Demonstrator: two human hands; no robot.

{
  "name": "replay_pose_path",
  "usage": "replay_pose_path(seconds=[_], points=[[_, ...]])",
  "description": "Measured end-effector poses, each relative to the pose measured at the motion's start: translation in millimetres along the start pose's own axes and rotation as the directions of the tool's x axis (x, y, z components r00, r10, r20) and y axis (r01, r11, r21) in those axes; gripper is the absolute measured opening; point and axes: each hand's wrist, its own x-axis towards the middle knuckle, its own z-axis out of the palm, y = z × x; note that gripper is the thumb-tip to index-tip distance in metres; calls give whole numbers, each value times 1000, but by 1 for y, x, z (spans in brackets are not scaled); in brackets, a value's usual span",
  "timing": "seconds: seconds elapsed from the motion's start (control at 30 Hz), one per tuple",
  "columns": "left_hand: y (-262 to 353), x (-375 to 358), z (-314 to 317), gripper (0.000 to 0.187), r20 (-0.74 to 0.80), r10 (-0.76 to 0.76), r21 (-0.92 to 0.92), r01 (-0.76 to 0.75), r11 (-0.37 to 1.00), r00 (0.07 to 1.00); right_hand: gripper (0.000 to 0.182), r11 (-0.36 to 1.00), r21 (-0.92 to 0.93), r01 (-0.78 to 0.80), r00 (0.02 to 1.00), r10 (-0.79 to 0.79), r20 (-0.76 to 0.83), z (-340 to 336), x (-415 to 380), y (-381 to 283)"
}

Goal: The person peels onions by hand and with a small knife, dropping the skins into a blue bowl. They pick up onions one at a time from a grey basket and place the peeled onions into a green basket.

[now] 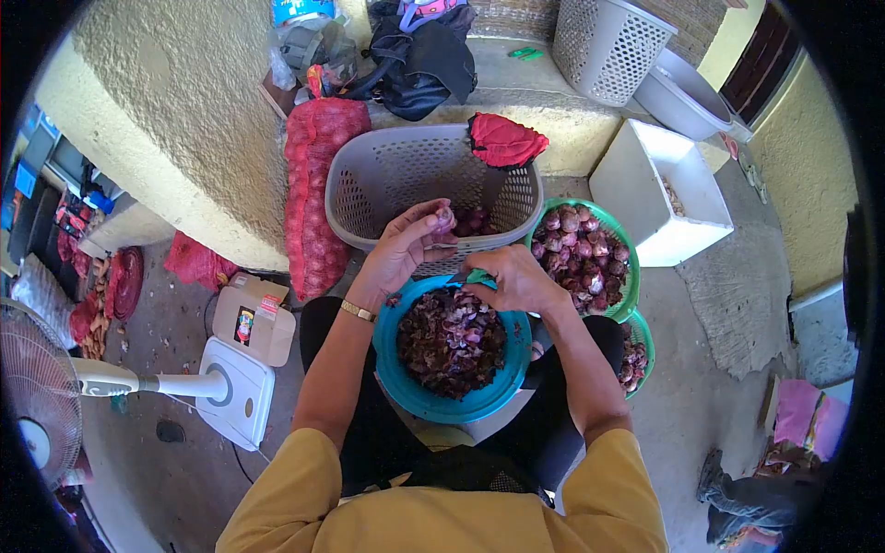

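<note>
My left hand (403, 249) holds a purple-red onion (443, 219) in its fingertips, over the near rim of a tall grey perforated basket (396, 138). A few onions (475, 221) lie at that basket's bottom. Close by on the right, my right hand (518, 278) is closed around a small green-handled knife (478, 276), its blade partly hidden. Beneath both hands a turquoise basin (387, 364) between the legs holds a heap of dark onion skins (452, 343). A green basket (634, 267) full of onions (581, 253) stands right of the basin.
Left of the grey basket stands a red mesh sack of onions (323, 198). A second green basket (651, 355), a white box (650, 244), a cardboard box (241, 313) and a fan (41, 405) surround the seat. Another person's leg (765, 498) shows at lower right.
</note>
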Motion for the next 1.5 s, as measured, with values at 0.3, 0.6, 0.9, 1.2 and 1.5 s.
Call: replay_pose_path(seconds=[0.3, 0.6, 0.9, 1.2, 1.5], points=[[10, -7, 6, 39, 18, 24, -60, -23, 998, 1000, 31, 999, -22, -38, 989, 35, -144, -1, 7, -4], [6, -18, -3, 43, 115, -112, 29, 110, 994, 987, 36, 995, 44, -86, 961, 95, -260, -1, 18, 5], [7, -23, -1, 41, 129, -78, -58, 86, 995, 989, 40, 991, 26, -132, 978, 134, -161, 2, 25, -3], [11, -26, -5, 44, 107, -72, 28, 70, 997, 992, 36, 997, 31, -66, 978, 70, -195, 8, 24, 0], [11, -27, -8, 46, 117, -79, 34, 76, 997, 990, 36, 994, 35, -104, 982, 108, -152, 4, 27, -6]])
